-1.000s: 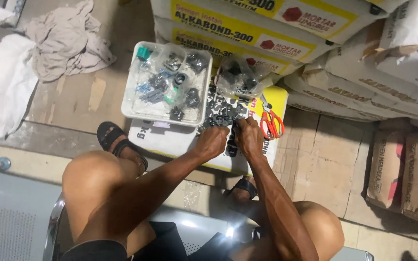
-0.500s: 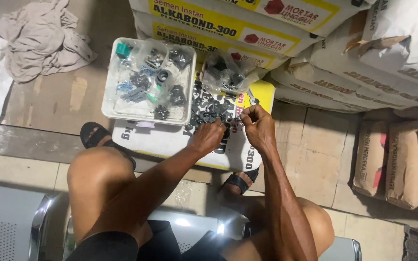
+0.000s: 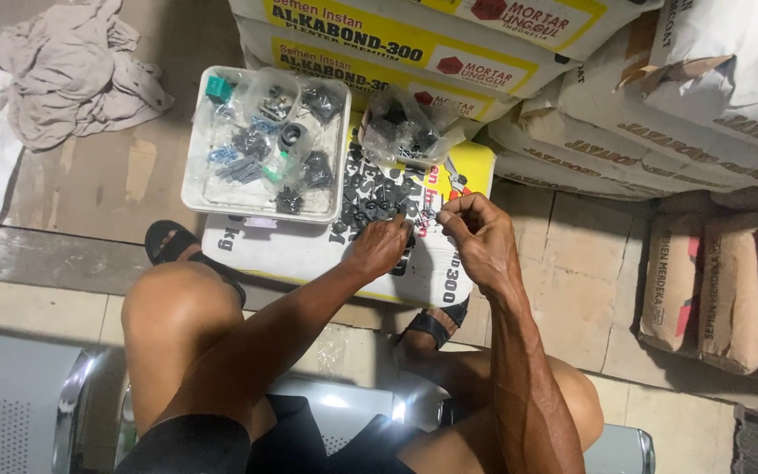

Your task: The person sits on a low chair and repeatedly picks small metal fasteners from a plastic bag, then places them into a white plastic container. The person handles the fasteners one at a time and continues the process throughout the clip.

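A heap of small dark metal parts (image 3: 377, 195) lay spread on the white-and-yellow sack (image 3: 309, 254) lying flat on the floor, right in front of the seated person. The left hand (image 3: 381, 247) was down at the near edge of that heap, fingers curled and touching the parts; whether its grip was closed on one could not be told from above. The right hand (image 3: 477, 235) hovered just beside it, a little to the right of the heap, thumb and fingertips pinched together, though anything between them was too small to make out. Just behind the heap sat a clear plastic bag (image 3: 405, 132) holding more dark parts, leaning against the stacked sacks (image 3: 414, 44). Left of the bag, a white plastic tray (image 3: 261, 145) rested partly on the flat sack, filled with little bags of screws and fittings, a teal piece in its far corner. Red-handled pliers (image 3: 454, 179) peeked out near the right hand. A crumpled grey cloth (image 3: 76, 75) lay on the floor well to the left. Brown paper sacks (image 3: 712, 290) stood at the right.
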